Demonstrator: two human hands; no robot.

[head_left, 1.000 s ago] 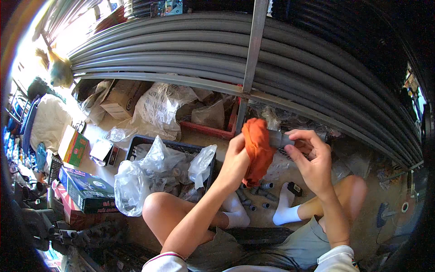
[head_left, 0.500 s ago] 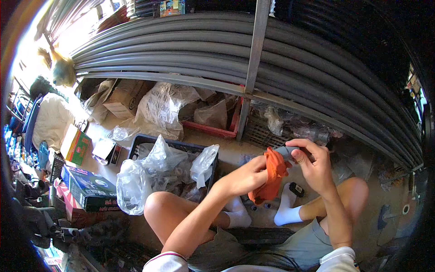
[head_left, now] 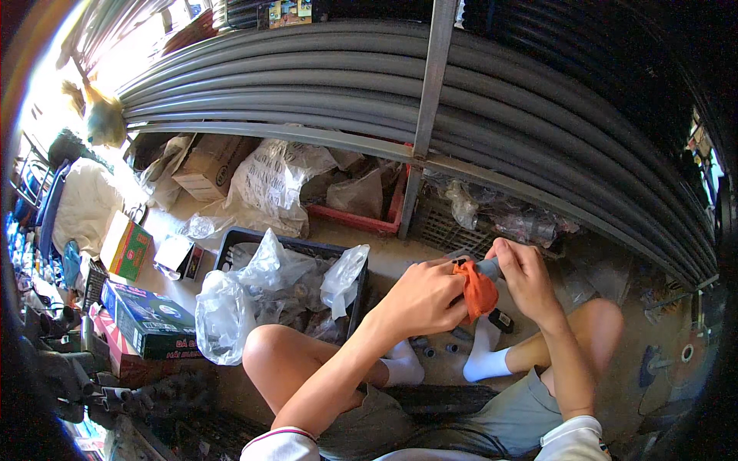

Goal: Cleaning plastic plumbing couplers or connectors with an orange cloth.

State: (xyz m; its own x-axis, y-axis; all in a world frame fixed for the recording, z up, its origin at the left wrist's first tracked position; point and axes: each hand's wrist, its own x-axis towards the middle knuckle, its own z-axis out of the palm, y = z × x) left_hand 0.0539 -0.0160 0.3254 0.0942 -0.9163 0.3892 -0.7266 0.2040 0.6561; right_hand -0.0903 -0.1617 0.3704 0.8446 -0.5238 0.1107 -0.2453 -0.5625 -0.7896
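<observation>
Above my crossed legs, both hands are together on a grey plastic pipe fitting (head_left: 488,268). My left hand (head_left: 424,296) is closed round a bunched orange cloth (head_left: 480,293), which wraps part of the fitting. My right hand (head_left: 526,283) grips the fitting's bare right end between thumb and fingers. Most of the fitting is hidden by the cloth and my fingers. Below, several small grey fittings (head_left: 429,351) lie on the floor between my feet. A small black object (head_left: 501,320) lies beside my right foot.
A dark crate (head_left: 356,307) of clear plastic bags stands left of my hands. Cardboard boxes (head_left: 154,319) are stacked farther left. Ahead, a metal rack post (head_left: 433,84) and long grey pipes (head_left: 307,69) rise above a red tray (head_left: 361,221) and a black basket (head_left: 446,223).
My left hand has rolled so its back faces up, and the cloth that hung down is now bunched up. The right hand has shifted slightly down and closed more round the fitting.
</observation>
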